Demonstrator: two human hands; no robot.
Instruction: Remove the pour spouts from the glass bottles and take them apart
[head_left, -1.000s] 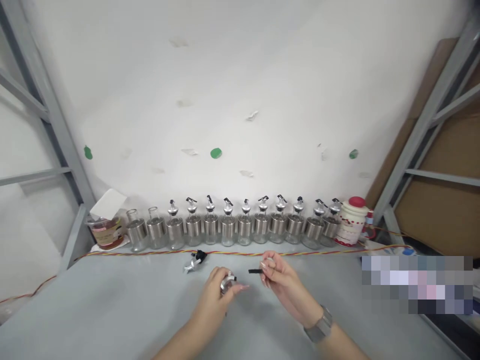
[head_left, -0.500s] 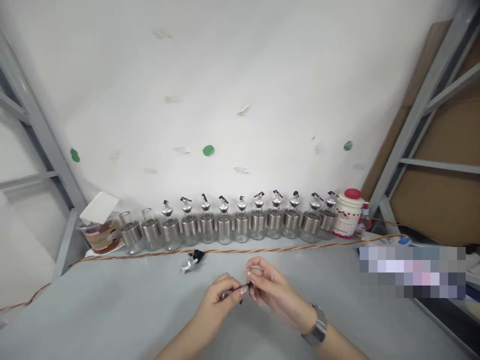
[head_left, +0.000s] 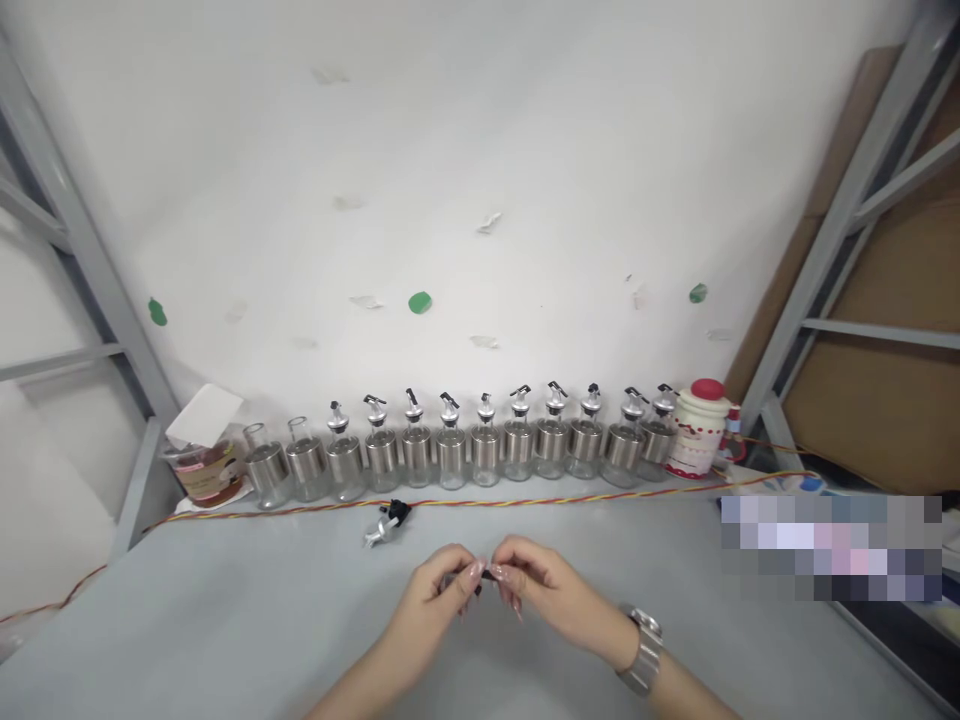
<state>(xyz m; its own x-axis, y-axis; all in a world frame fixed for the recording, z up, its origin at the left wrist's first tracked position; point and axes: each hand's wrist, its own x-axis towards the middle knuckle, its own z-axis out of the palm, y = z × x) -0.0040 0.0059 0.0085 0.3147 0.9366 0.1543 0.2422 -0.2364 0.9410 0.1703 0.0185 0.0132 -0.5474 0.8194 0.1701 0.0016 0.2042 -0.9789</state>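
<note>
My left hand (head_left: pixel 442 590) and my right hand (head_left: pixel 536 590) meet low over the grey table, both with pinched fingers. Between them is a small, dark pour spout (head_left: pixel 487 575), mostly covered by my fingers. My left hand grips its body, while my right thumb and fingertips pinch its black end. Just beyond my left hand, a silver pour spout (head_left: pixel 382 530) lies on its side, with black parts (head_left: pixel 398 512) at its far end. Behind it stands a row of glass bottles with steel bands (head_left: pixel 451 445). Most carry silver and black spouts; the two leftmost bottles (head_left: pixel 305 455) have bare necks.
A red and yellow twisted wire (head_left: pixel 525 502) runs across the table before the bottles. A brown-filled tub (head_left: pixel 210 475) stands at the left end, a white jar with red lid (head_left: pixel 701 435) at the right. Grey metal frames (head_left: pixel 817 260) rise at both sides.
My right hand has drawn its fingers in and down, closer to my left hand, closing on the black end. The camera view has shifted slightly.
</note>
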